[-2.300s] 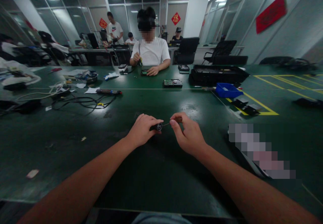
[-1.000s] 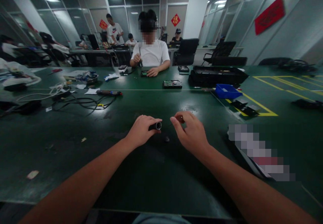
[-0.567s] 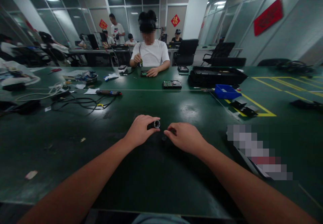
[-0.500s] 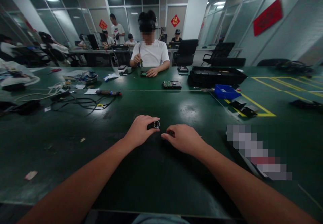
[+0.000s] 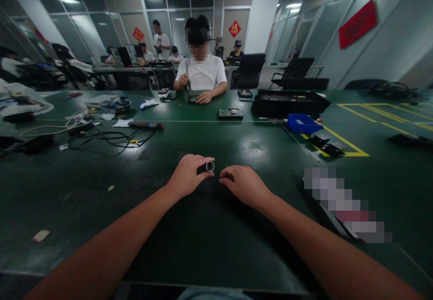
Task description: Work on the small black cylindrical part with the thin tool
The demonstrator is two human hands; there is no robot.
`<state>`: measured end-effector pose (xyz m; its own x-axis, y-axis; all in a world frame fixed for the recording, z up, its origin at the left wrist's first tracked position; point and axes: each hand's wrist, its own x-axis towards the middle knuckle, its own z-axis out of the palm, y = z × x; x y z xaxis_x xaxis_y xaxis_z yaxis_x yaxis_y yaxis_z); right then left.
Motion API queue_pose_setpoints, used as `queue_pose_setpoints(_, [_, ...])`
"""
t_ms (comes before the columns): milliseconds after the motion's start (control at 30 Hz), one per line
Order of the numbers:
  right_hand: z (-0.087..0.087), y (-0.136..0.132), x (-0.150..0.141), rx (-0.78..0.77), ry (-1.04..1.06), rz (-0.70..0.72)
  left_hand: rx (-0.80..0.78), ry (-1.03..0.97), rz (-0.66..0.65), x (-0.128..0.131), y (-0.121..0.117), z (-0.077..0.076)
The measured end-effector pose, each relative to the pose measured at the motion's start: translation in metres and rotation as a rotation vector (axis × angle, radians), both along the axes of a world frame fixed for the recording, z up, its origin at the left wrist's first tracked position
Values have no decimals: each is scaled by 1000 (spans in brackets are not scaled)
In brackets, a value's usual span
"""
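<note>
My left hand (image 5: 186,176) is closed round a short black tube (image 5: 203,168), which looks like a flashlight body. Its hollow end, rimmed with a silvery ring, points right toward my other hand. Just right of it, my right hand (image 5: 245,183) has thumb and forefinger pinched on a small dark piece (image 5: 221,178) close to the tabletop. Something brownish shows inside the curled fingers; most of it is hidden. The two hands are apart, low over the green table.
Across the table (image 5: 189,255) a person (image 5: 202,72) works at a hard drive. Another hard drive (image 5: 230,113) lies mid-table. A black tray (image 5: 291,103) and blue bin (image 5: 303,122) sit right, a pixelated item (image 5: 345,205) nearer. Cables (image 5: 104,135) and a grey-and-brown tool (image 5: 146,124) lie left.
The thin tool has left the tube's end. A small dark piece dropped onto the table; my right hand has come down and left to pinch it. My left hand stays nearly still.
</note>
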<state>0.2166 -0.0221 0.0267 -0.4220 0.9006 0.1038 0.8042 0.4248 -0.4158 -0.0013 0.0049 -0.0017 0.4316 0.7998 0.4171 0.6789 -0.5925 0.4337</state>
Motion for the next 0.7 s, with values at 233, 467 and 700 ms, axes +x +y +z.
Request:
queue_pose_setpoints(233, [-5, 1, -1, 242, 236, -16, 21, -11, -65, 4, -2, 0])
queue_pose_setpoints(467, [-13, 2, -4, 332, 262, 55, -14, 13, -118, 9, -7, 3])
queue_pose_setpoints(700, [-9, 1, -6, 295, 264, -121, -12, 27, -136, 9, -9, 2])
